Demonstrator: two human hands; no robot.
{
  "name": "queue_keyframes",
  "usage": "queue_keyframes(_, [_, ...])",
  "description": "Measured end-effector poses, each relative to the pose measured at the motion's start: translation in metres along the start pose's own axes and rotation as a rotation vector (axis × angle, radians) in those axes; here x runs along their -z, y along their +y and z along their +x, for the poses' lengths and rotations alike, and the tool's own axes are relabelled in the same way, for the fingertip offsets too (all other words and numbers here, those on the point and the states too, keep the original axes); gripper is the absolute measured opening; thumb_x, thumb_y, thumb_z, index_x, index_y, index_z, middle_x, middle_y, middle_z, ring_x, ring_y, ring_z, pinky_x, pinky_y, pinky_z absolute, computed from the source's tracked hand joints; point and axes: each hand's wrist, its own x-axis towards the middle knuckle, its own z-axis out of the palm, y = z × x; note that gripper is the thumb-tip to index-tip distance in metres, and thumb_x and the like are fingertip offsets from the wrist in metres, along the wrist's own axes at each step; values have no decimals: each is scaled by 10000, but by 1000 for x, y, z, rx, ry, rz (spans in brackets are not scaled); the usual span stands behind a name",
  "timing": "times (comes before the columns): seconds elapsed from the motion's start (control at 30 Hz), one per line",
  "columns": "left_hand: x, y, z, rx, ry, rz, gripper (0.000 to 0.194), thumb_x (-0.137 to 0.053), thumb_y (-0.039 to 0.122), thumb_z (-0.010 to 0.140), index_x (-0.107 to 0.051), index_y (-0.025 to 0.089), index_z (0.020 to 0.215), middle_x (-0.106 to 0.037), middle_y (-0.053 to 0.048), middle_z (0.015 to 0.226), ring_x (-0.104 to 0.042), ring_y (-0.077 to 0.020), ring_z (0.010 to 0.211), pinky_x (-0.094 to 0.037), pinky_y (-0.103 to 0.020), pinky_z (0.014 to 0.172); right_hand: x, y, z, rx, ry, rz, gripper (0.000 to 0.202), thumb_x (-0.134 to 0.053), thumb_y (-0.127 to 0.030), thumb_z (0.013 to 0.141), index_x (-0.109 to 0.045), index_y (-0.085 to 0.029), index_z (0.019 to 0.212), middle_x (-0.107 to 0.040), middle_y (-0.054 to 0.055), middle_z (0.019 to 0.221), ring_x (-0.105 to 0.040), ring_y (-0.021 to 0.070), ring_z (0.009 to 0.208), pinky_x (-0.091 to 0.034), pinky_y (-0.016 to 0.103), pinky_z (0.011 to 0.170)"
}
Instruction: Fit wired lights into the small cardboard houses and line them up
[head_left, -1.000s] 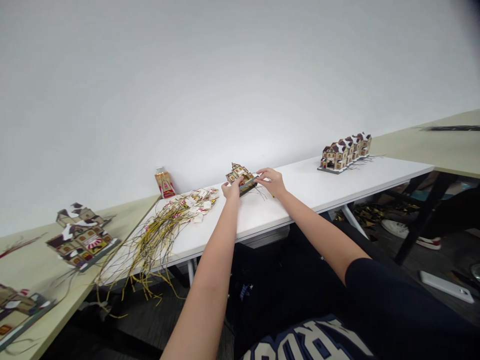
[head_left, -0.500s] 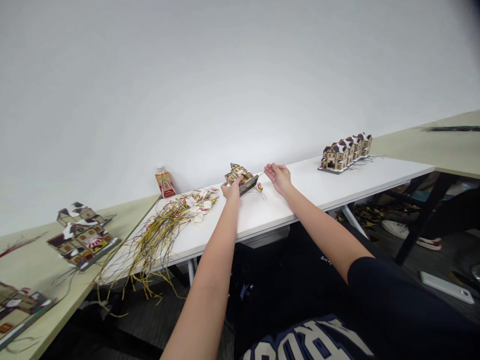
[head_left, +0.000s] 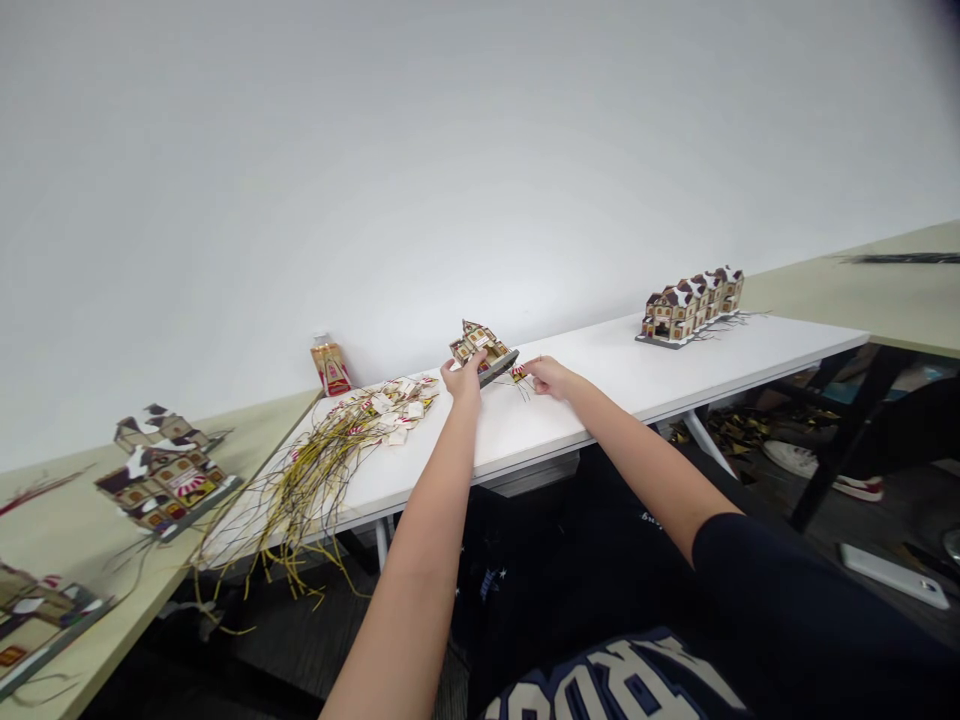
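Note:
My left hand (head_left: 463, 380) grips a small model house (head_left: 481, 345) with a grey base, holding it tilted above the white table (head_left: 525, 425). Thin wires show below the base. Just right of the house, the fingers of my right hand (head_left: 549, 376) are closed at a small red-and-white striped awning piece (head_left: 518, 373); the fingertips are too small to see in full. To the left lies a heap of similar awning pieces with white backs (head_left: 401, 410), their yellow and dark wires (head_left: 307, 490) trailing over the table's front edge.
A plastic bottle (head_left: 331, 365) with an orange-red label stands by the wall. A row of model houses (head_left: 691, 305) sits at the right. More houses (head_left: 166, 475) rest on the left side table (head_left: 142, 590). A phone (head_left: 892, 575) lies low at the right.
My right hand has come down and slightly left, from a thin wire beside the house's base to the awning piece. My left hand keeps the house, which has shifted slightly.

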Motion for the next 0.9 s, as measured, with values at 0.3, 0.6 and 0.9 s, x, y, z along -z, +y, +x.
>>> queue_keyframes(0.3, [1,12,-8,68,70,-48,751,-870,368,520,-435,223,1114,-573,-23,980,-625,-154,855,-496,-319,831,3,2,0,10,32,-104,235,-693,-194,771,-484,-178,665,-324,-95,398,-210,34,334,-123,197,354])
queue_keyframes(0.6, [5,15,-12,3,244,53,749,-867,370,507,-434,229,1103,-544,-12,951,-590,-160,883,-470,-311,849,4,-10,-7,155,105,-38,179,-712,-256,716,-557,-166,705,-415,-74,472,-216,27,357,-151,200,333])
queue_keyframes(0.9, [7,21,-23,-166,124,182,788,-855,366,528,-416,239,1170,-567,6,913,-599,-156,867,-458,-297,841,2,-10,-11,171,26,-71,208,-711,-255,691,-516,-193,727,-475,-72,510,-210,27,350,-128,198,329])
